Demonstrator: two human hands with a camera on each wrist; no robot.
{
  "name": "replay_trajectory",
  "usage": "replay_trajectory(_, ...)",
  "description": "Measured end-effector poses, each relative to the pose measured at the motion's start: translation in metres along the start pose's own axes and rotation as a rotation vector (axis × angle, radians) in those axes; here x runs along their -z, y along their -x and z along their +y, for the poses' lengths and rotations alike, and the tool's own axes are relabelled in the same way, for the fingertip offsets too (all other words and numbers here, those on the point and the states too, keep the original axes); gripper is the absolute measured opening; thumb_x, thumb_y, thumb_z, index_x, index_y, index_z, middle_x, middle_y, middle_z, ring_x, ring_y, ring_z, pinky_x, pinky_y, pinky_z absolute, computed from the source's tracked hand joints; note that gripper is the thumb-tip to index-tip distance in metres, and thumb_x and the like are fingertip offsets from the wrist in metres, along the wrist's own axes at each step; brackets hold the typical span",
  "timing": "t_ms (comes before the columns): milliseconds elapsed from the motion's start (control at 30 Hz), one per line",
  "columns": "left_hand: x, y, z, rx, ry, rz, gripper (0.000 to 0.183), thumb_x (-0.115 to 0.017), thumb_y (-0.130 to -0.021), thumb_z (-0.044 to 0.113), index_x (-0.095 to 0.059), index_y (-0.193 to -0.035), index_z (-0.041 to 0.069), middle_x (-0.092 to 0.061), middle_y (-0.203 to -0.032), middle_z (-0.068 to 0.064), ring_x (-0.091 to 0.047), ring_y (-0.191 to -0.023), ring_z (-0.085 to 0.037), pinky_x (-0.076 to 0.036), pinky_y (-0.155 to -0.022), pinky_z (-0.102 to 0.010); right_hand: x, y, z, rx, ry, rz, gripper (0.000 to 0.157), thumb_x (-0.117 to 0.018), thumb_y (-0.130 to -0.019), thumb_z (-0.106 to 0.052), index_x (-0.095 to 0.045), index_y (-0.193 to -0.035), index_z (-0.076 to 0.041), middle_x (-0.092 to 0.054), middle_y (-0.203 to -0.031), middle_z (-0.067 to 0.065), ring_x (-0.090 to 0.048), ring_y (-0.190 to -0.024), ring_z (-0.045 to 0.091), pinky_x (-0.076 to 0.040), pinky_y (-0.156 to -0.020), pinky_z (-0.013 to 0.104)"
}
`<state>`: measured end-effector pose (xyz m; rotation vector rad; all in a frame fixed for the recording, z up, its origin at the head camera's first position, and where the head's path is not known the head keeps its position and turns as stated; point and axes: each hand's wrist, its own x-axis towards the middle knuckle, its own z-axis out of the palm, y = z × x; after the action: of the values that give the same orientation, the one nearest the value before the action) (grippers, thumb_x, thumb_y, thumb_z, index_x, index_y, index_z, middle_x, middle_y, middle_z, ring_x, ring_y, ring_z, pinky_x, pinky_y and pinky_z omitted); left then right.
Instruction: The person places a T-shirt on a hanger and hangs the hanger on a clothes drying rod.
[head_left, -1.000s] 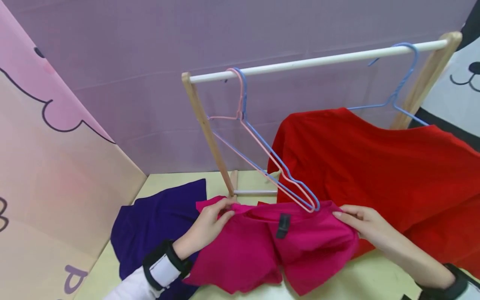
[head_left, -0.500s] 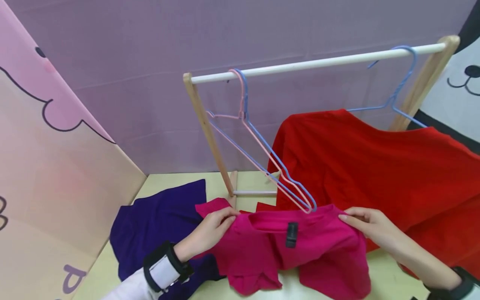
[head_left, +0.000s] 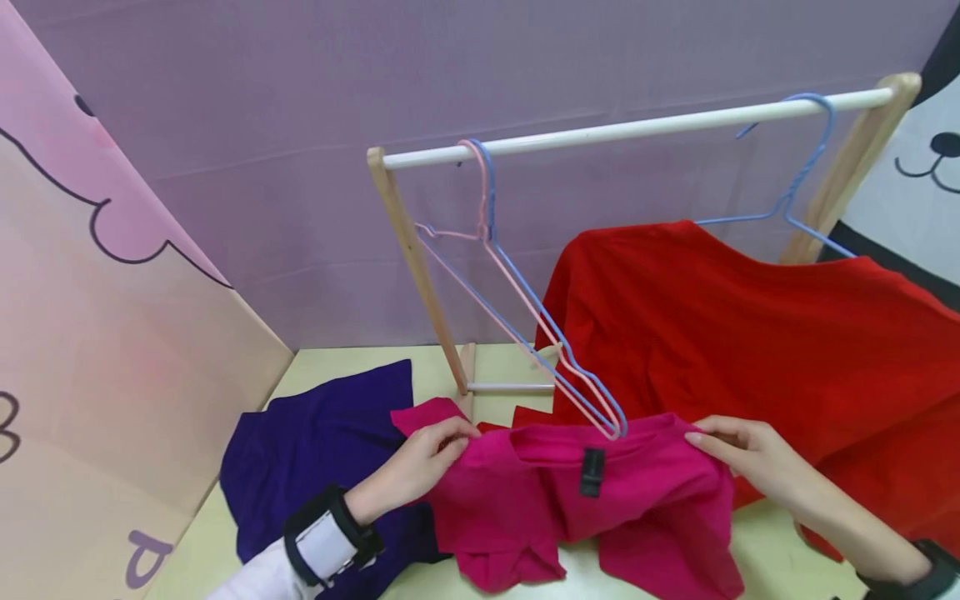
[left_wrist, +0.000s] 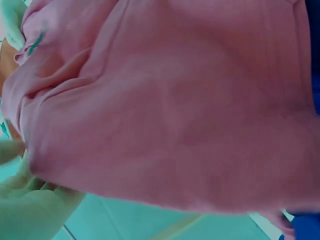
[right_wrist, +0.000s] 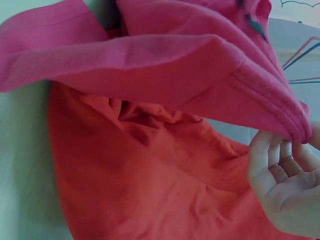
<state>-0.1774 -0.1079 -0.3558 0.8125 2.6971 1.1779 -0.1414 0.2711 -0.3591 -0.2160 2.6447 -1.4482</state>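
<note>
Hanging between two hands, a pink shirt (head_left: 637, 483) is held above a pale yellow table (head_left: 198, 542), in front of a small clothes rack (head_left: 637, 129), with its neckline turned upward and a dark tag (head_left: 592, 472) shown at the neck. Its shoulder on one side is pinched by the left hand (head_left: 423, 458), past which a corner of pink cloth is seen; in the left wrist view that hand is partly covered by the shirt. The other shoulder is pinched by the right hand (head_left: 750, 450), between thumb and fingertips, the remaining fingers being bent beneath the edge. Near the left end of the rack's white bar, a pink hanger (head_left: 482, 200) and a blue hanger (head_left: 492, 204) are hooked side by side, and the shirt's neckline is overlapped by their lower ends; whether the cloth is touched by them cannot be told. Near the right end, another blue hanger (head_left: 787, 196) is hooked, and on it a large red shirt (head_left: 735, 350) is hung, behind the pink one. A dark blue cloth (head_left: 322, 467) is laid on the table beside the rack, partly covered from sight by the left arm. A black band (head_left: 330, 537) is worn on the left wrist.
</note>
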Motion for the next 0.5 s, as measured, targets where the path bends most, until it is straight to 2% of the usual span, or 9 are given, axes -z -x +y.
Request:
replay_trajectory(67, 0.000, -0.001, 0.002, 0.015, 0.033, -0.031, 0.021, -0.052, -0.089, 0.013, -0.056, -0.108, 0.007, -0.053, -0.081, 0.001, -0.043, -0.065, -0.009, -0.038, -0.060, -0.023, -0.001, 0.001, -0.002, 0.015, 0.001, 0.006, 0.026, -0.052, -0.089, -0.027, -0.062, -0.103, -0.008, -0.064, -0.082, -0.002, -0.056, -0.072, 0.009, -0.045, -0.061, 0.025)
replay_trajectory(167, -0.001, -0.003, 0.008, 0.039, 0.043, -0.084, 0.039, -0.059, -0.085, 0.024, -0.048, -0.119, 0.008, -0.052, -0.086, -0.001, -0.044, -0.060, -0.008, -0.039, -0.056, -0.022, -0.004, 0.002, -0.006, 0.034, -0.007, 0.008, 0.024, -0.053, -0.089, -0.026, -0.062, -0.102, -0.009, -0.064, -0.082, -0.003, -0.056, -0.072, 0.009, -0.045, -0.061, 0.024)
replay_trajectory(267, -0.005, -0.007, 0.013, 0.000, 0.006, -0.112, 0.049, -0.063, -0.082, 0.027, -0.045, -0.123, 0.006, -0.054, -0.091, -0.001, -0.046, -0.063, -0.009, -0.041, -0.058, -0.023, -0.005, 0.001, -0.009, 0.063, -0.023, -0.006, 0.021, -0.053, -0.089, -0.023, -0.063, -0.101, -0.009, -0.064, -0.084, -0.002, -0.057, -0.074, 0.010, -0.045, -0.062, 0.024)
replay_trajectory(367, -0.009, -0.011, 0.016, -0.064, -0.029, -0.113, 0.038, -0.062, -0.083, 0.021, -0.053, -0.116, 0.005, -0.059, -0.096, -0.002, -0.053, -0.080, -0.012, -0.044, -0.070, -0.024, -0.005, 0.000, -0.011, 0.078, -0.026, -0.030, 0.022, -0.052, -0.090, -0.024, -0.062, -0.103, -0.009, -0.064, -0.088, -0.001, -0.057, -0.077, 0.010, -0.046, -0.065, 0.024)
replay_trajectory(500, -0.010, -0.013, 0.016, -0.108, -0.055, -0.093, 0.021, -0.060, -0.084, 0.013, -0.062, -0.104, 0.006, -0.062, -0.096, -0.001, -0.054, -0.087, -0.013, -0.044, -0.075, -0.024, -0.006, -0.006, -0.020, 0.121, 0.035, -0.009, 0.026, -0.053, -0.089, -0.025, -0.060, -0.108, -0.008, -0.062, -0.099, 0.004, -0.058, -0.081, 0.006, -0.047, -0.068, 0.023)
